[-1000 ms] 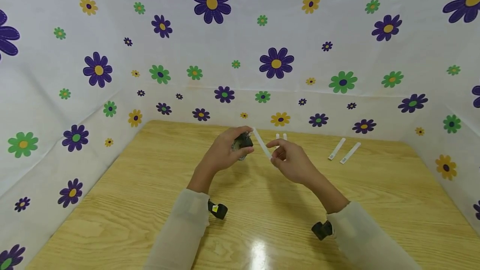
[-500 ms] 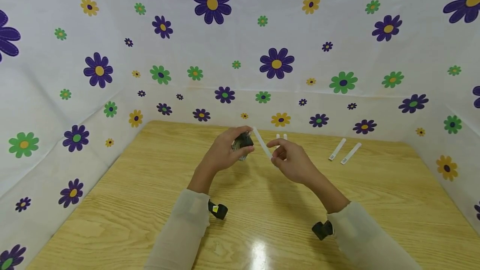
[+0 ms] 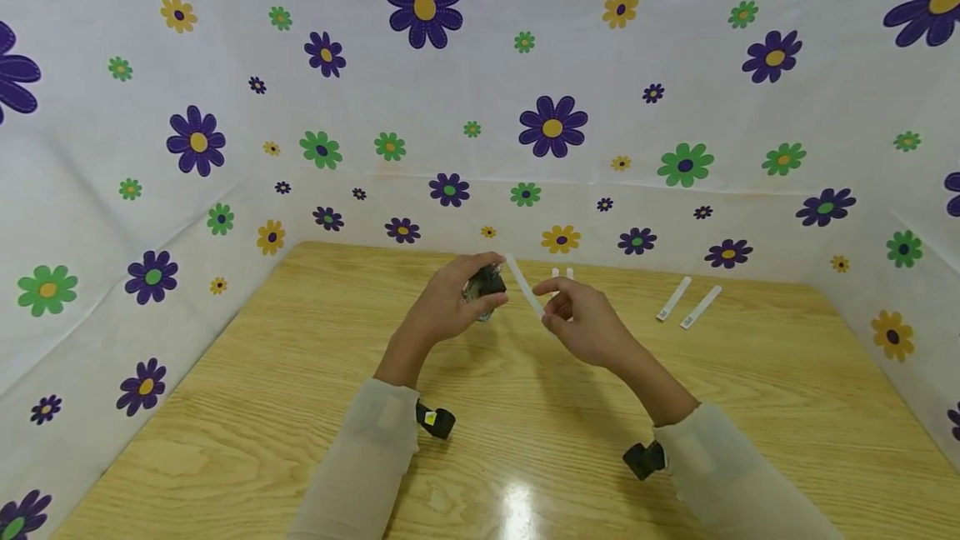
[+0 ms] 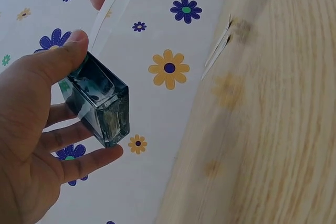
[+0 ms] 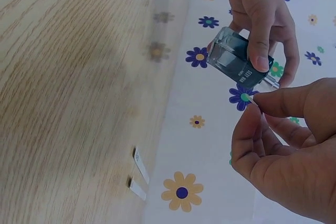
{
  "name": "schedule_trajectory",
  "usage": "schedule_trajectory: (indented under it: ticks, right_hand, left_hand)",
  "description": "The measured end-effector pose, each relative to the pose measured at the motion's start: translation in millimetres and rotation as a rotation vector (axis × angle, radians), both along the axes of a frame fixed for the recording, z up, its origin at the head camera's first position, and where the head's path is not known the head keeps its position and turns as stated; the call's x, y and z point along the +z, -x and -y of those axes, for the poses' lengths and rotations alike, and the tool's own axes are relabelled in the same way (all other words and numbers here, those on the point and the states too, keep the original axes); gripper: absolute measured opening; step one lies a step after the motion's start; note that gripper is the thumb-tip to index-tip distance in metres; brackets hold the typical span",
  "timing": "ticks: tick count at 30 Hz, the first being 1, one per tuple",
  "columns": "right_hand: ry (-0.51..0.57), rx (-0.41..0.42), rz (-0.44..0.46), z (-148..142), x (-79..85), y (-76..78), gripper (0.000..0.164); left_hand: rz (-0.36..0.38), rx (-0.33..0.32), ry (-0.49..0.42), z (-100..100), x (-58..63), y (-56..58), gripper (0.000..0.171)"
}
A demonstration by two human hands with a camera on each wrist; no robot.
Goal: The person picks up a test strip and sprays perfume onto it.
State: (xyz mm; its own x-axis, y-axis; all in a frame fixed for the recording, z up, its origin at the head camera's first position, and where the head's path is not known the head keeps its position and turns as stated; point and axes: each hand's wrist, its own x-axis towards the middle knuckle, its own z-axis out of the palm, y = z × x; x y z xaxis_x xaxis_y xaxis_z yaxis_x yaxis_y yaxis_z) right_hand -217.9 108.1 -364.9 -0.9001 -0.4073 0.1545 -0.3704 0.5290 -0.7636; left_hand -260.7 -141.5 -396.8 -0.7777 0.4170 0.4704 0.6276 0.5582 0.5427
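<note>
My left hand (image 3: 442, 307) holds a dark blue-green glass perfume bottle (image 4: 107, 108) above the table, thumb on one side and fingers on the other. In the right wrist view, the bottle (image 5: 231, 56) shows white lettering and a silver spray nozzle (image 5: 270, 81), with a fingertip close by its top. Between thumb and index finger, my right hand (image 3: 588, 325) pinches the lower end of a white paper test strip (image 3: 526, 287). The strip's far end points up toward the bottle's top; whether they touch, I cannot tell.
Two white strips (image 3: 673, 299) with small printed marks lie on the wooden table (image 3: 300, 407) at the right. Another pair of strips (image 3: 555, 275) is partly hidden behind my right hand. A flower-print cloth (image 3: 480, 82) encloses the table's back and sides.
</note>
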Motion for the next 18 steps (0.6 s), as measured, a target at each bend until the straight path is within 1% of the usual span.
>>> schedule_trajectory:
  ticks: [8, 18]
  right_hand:
    - [-0.008, -0.003, -0.003, 0.0, -1.2, 0.8, 0.031]
    - [-0.012, -0.009, -0.001, 0.8, 0.9, -0.3, 0.031]
  left_hand:
    - [-0.023, -0.007, -0.013, 0.1, 0.9, -0.9, 0.055]
    - [-0.010, -0.006, -0.007, 0.7, 0.9, -1.0, 0.054]
